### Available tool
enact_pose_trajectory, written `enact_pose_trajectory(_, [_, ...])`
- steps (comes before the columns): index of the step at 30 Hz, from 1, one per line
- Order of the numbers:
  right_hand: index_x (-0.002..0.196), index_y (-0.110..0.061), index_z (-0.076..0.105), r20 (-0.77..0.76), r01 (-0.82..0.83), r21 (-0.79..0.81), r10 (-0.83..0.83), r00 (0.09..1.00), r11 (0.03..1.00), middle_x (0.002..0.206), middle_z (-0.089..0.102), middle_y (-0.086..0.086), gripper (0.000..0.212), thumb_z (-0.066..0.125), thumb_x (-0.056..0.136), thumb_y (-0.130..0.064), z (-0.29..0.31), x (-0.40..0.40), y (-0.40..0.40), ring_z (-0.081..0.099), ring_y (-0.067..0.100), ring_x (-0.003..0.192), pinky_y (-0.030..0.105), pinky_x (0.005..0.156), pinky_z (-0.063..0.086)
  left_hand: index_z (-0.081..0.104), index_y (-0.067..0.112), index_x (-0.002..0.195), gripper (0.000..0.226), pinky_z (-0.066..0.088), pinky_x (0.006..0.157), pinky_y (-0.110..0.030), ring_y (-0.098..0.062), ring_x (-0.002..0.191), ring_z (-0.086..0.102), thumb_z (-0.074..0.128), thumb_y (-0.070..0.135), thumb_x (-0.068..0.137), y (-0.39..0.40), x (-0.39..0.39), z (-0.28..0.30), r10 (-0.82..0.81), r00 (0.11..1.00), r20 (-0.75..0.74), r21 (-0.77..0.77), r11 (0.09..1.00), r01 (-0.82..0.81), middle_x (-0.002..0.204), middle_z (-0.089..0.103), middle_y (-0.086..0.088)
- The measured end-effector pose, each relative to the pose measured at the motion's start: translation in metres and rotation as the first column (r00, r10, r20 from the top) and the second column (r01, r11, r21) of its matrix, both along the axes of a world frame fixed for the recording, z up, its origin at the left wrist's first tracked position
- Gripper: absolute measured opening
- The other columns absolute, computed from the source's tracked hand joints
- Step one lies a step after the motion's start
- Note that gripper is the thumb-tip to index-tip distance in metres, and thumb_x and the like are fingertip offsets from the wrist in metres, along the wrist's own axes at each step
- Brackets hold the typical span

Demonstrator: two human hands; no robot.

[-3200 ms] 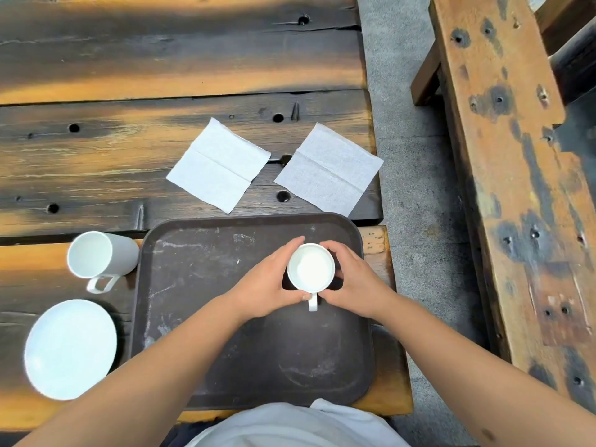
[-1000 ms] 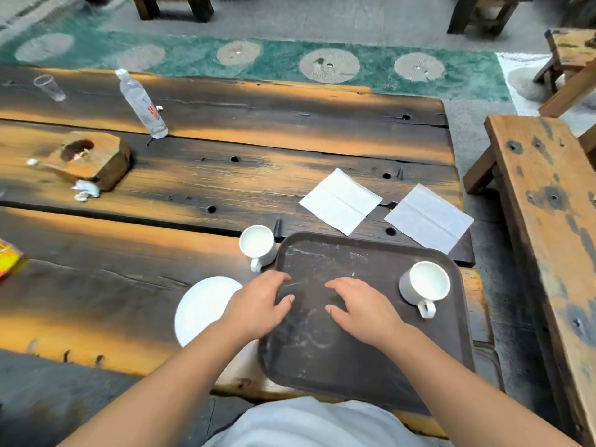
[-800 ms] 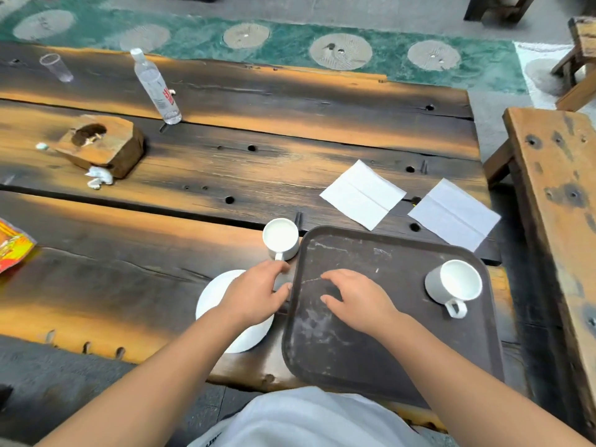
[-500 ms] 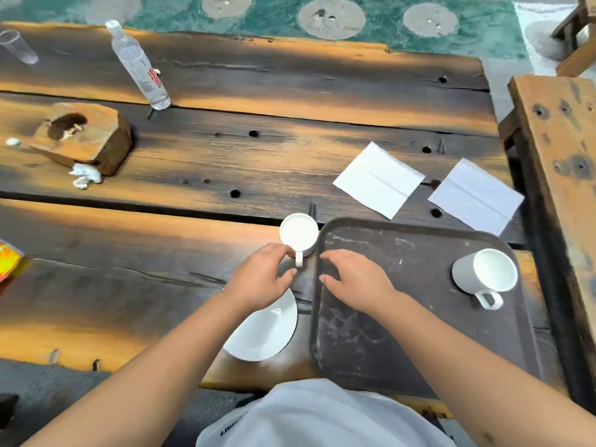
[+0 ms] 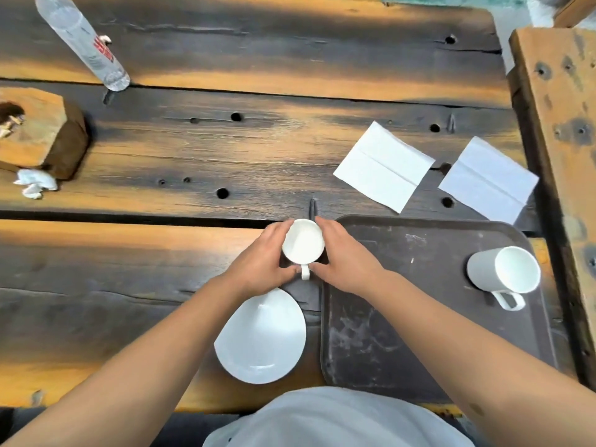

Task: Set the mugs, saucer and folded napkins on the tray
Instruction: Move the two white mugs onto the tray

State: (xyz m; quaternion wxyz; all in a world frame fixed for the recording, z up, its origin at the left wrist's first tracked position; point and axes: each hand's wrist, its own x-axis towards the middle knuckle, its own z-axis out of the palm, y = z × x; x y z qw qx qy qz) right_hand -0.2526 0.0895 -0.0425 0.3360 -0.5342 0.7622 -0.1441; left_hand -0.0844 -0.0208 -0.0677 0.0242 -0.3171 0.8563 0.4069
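Head view: mug (image 5: 303,241) between both hands.

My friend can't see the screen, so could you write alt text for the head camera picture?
Both hands, left hand and right hand, cup a white ceramic mug on a weathered wooden table, beside a dark plastic tray holding a second white mug. A white saucer and two folded white napkins lie off the tray.

I have only one view, a wide-angle camera on the person's head, tipped steeply down and forward, close over the table (image 5: 200,150). It looks straight down the forearms to the left hand (image 5: 261,259) and right hand (image 5: 346,262) near frame centre (edges bow noticeably), with the tray (image 5: 419,317) to their right.
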Motion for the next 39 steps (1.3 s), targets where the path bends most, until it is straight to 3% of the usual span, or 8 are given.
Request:
enact_pose_trajectory(4, [0.148,-0.021,0.015,0.000,-0.032,0.014,0.032,0.999,0.999,0.153,0.028,0.003,0.088,0.067,0.080,-0.040,-0.008,-0.002,-0.004,0.045,0.027,0.129,0.042,0.095,0.045,0.016,0.035,0.147,0.093,0.034,0.098,-0.026,-0.007,0.130,0.035,0.072,0.045,0.073,-0.004,0.000,-0.006,0.007,1.000,-0.014,0.027,1.000,-0.007,0.147,0.028,0.010])
enact_pose_trajectory(11, [0.146,-0.025,0.019,0.003,-0.028,0.003,0.028,1.000,1.000,0.150,0.032,0.000,0.089,0.070,0.075,-0.042,-0.017,-0.008,-0.007,0.049,0.025,0.123,0.036,0.088,0.043,0.018,0.038,0.143,0.092,0.029,0.097,-0.020,0.005,0.121,0.031,0.077,0.039,0.073,-0.004,-0.002,-0.010,0.038,0.998,-0.057,0.122,0.992,-0.030,0.141,0.035,0.012])
enact_pose_trajectory(14, [0.145,-0.026,0.020,0.058,-0.030,0.002,0.029,0.998,1.000,0.148,0.036,-0.001,0.089,0.071,0.073,-0.039,-0.018,-0.010,-0.009,0.049,0.022,0.121,0.030,0.086,0.038,0.021,0.042,0.137,0.088,0.035,0.087,-0.022,0.002,0.111,0.039,0.076,0.041,0.070,-0.001,-0.004,-0.010,0.080,0.995,-0.068,0.153,0.986,-0.069,0.128,0.039,0.018])
enact_pose_trajectory(18, [0.144,-0.026,0.021,0.144,-0.036,-0.001,0.036,0.989,0.999,0.142,0.044,0.001,0.088,0.072,0.072,-0.033,-0.021,-0.010,-0.010,0.052,0.021,0.113,0.026,0.082,0.037,0.021,0.041,0.138,0.091,0.039,0.087,-0.028,-0.010,0.113,0.048,0.079,0.038,0.068,0.001,-0.001,-0.013,0.115,0.993,-0.038,0.176,0.979,-0.107,0.131,0.048,0.012])
enact_pose_trajectory(29, [0.141,-0.038,0.021,0.275,0.004,-0.034,0.006,0.962,0.999,0.125,0.055,-0.002,0.087,0.075,0.072,-0.033,-0.022,-0.011,0.002,0.062,0.004,0.083,0.031,0.080,0.052,0.027,0.055,0.131,0.086,0.051,0.089,-0.044,-0.013,0.108,0.059,0.079,0.041,0.064,0.004,0.003,0.000,0.139,0.990,-0.004,0.211,0.968,-0.135,0.122,0.056,0.016])
enact_pose_trajectory(39, [0.144,-0.039,0.023,0.274,0.067,-0.066,-0.046,0.961,0.996,0.131,0.053,-0.005,0.087,0.074,0.074,-0.039,0.001,-0.029,0.041,0.064,0.003,0.085,0.027,0.084,0.053,0.022,0.057,0.135,0.090,0.047,0.095,-0.035,-0.009,0.118,0.053,0.071,0.057,0.060,0.031,-0.016,0.020,0.085,0.996,-0.029,0.182,0.980,-0.079,0.126,0.048,0.026])
